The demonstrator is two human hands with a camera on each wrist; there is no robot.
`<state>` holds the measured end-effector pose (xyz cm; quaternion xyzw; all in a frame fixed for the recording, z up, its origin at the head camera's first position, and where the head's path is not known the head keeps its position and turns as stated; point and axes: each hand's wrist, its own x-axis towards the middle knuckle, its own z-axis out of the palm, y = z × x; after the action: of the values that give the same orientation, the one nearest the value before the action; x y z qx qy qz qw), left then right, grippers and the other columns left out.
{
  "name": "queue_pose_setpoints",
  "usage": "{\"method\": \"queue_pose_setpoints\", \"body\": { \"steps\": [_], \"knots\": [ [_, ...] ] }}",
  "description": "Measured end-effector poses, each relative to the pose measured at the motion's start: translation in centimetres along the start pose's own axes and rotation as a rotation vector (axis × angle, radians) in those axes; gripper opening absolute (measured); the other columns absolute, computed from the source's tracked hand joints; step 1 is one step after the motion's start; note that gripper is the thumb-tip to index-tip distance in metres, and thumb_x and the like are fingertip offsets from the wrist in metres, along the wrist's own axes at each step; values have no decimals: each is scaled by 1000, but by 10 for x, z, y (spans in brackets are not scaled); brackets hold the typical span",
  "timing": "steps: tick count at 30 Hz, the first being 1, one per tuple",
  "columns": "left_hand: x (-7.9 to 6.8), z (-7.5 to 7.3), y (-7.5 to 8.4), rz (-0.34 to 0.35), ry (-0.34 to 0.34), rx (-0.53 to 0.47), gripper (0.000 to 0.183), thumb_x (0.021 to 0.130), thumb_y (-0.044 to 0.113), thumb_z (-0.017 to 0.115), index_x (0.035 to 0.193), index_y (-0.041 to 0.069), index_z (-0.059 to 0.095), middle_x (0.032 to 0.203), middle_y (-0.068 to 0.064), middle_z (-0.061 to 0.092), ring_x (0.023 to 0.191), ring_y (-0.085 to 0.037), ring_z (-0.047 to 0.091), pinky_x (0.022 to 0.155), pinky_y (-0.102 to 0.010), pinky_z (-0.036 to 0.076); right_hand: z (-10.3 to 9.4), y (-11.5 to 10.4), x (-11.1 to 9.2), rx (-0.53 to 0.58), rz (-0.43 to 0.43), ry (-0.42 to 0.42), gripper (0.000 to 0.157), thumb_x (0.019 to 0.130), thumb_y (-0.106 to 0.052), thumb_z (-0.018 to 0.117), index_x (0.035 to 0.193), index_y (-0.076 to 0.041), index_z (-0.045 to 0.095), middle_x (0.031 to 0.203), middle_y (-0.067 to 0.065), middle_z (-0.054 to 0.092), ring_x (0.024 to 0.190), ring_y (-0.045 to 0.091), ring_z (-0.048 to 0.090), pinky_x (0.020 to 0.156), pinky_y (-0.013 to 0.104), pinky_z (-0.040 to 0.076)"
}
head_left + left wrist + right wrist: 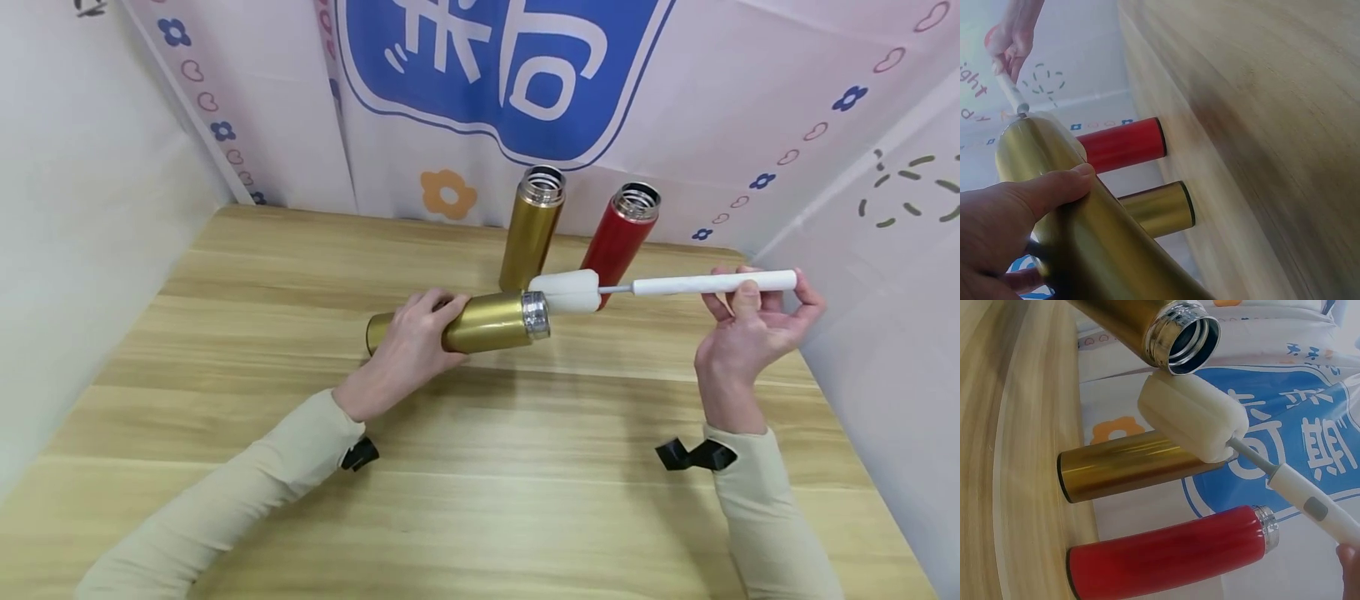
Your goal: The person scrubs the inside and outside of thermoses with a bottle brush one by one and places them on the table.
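My left hand [420, 342] grips a gold thermos bottle [491, 323] around its body, holding it on its side above the table with the steel mouth facing right. Between thumb and fingers my right hand [750, 321] holds the white handle of a bottle brush [712, 284]. Its white sponge head [1191, 415] is beside the bottle's open mouth [1190, 342], outside it in the right wrist view. The left wrist view shows the left thumb [1063, 187] along the gold body; part of the sponge is hidden there behind the bottle.
Behind the hands, a second gold bottle [531, 233] and a red bottle [621, 237] stand upright and uncapped on the wooden table [480, 517]. A printed cloth backdrop [285, 100] hangs along the table's far edge. White walls [75, 167] flank both sides.
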<state>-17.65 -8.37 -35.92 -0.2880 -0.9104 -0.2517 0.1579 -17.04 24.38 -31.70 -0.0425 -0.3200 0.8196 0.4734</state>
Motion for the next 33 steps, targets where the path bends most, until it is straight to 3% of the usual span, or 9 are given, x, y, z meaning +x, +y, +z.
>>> {"method": "queue_pose_setpoints", "body": {
  "steps": [15,28,33],
  "knots": [
    [4,-2,-1,-32,14,19,71,61,14,89,125,5,59,113,-18,59,100,-38,58,81,-52,51,0,-11,-4,-28,-4,-65,41,77,19,61,108,-3,46,81,26,60,62,35,66,52,41,56],
    [4,-3,-4,-75,10,37,75,62,15,88,128,0,56,113,-18,57,100,-37,58,83,-50,52,-3,-18,-4,-15,168,-70,40,81,19,56,110,-5,44,77,21,60,60,34,67,50,40,56],
    [4,-4,-3,-73,12,47,75,62,15,88,128,1,56,112,-18,57,99,-37,58,83,-50,52,-3,-19,-2,1,191,-68,39,82,19,55,110,-5,43,78,22,59,59,34,67,49,39,56]
  ]
}}
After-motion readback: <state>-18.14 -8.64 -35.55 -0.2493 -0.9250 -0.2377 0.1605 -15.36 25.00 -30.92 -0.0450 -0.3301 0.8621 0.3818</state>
